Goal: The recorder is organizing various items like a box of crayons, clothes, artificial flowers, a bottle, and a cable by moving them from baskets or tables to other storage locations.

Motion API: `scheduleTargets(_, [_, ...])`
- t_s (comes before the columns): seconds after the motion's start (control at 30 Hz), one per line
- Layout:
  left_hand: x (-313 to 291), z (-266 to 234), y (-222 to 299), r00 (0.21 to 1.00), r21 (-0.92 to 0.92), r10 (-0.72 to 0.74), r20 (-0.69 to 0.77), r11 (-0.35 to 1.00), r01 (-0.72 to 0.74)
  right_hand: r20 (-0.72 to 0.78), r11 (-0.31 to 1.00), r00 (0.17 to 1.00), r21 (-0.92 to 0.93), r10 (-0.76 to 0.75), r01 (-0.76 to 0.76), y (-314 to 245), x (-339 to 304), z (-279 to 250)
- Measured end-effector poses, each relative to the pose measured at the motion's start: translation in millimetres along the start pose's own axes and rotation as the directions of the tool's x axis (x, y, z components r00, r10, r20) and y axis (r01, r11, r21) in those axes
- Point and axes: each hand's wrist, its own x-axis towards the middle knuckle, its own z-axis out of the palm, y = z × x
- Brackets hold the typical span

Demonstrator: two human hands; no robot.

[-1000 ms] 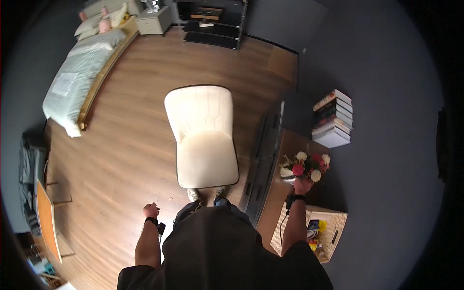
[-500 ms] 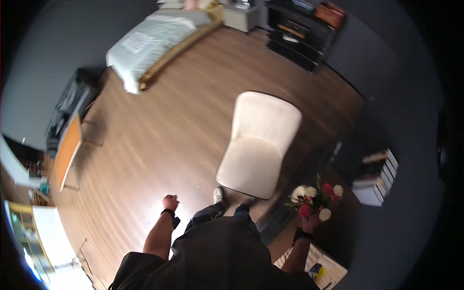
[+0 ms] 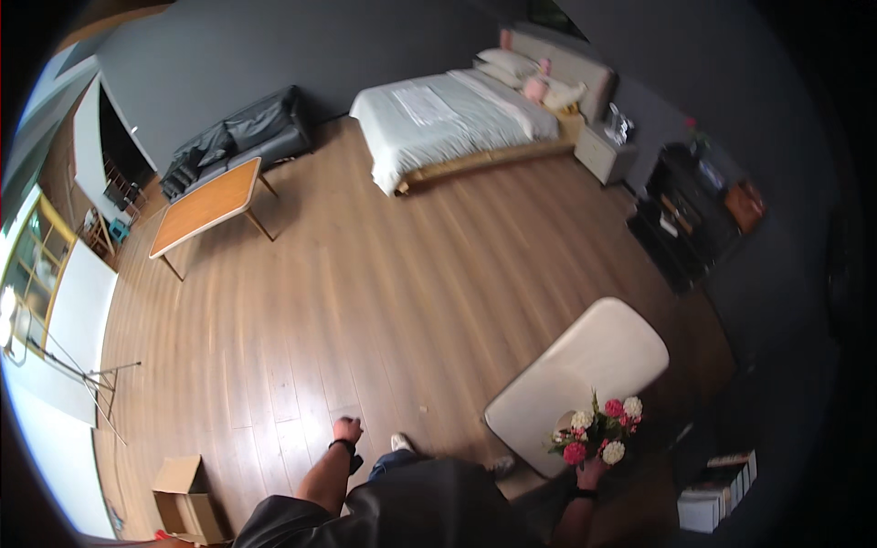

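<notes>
Head view: flowers [image 3: 599, 429] in right hand [image 3: 590, 471] face upward; long axis unclear.

Glare on floor [image 3: 365, 310], R wall [image 3: 786, 320] v. dim, fisheye edges bent.

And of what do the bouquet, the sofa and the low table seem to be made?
Bouquet in the right hand: perhaps matte fabric or plastic, as the round blooms look very even; real flowers are possible.
Sofa: black leather or imitation leather, by its creases and soft sheen.
Low table: probably wood or veneer, smooth, by its warm brown top and slim brown legs.
</notes>
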Motion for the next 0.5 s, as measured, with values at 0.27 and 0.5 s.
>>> scheduleTargets(0.27, [40, -91, -142, 0.907, -0.288, -0.421, 0.004, 0.868, 0.405, 0.154, 0.893, 0.984, 0.425, 0.088, -0.146, -180, 119, -79])
scheduleTargets(0.5, [51, -180, -240, 0.759, -0.53, -0.651, -0.004, 0.645, 0.551, 0.252, 0.241, 0.942, 0.95, -0.223, -0.197, -362, 200, -119])
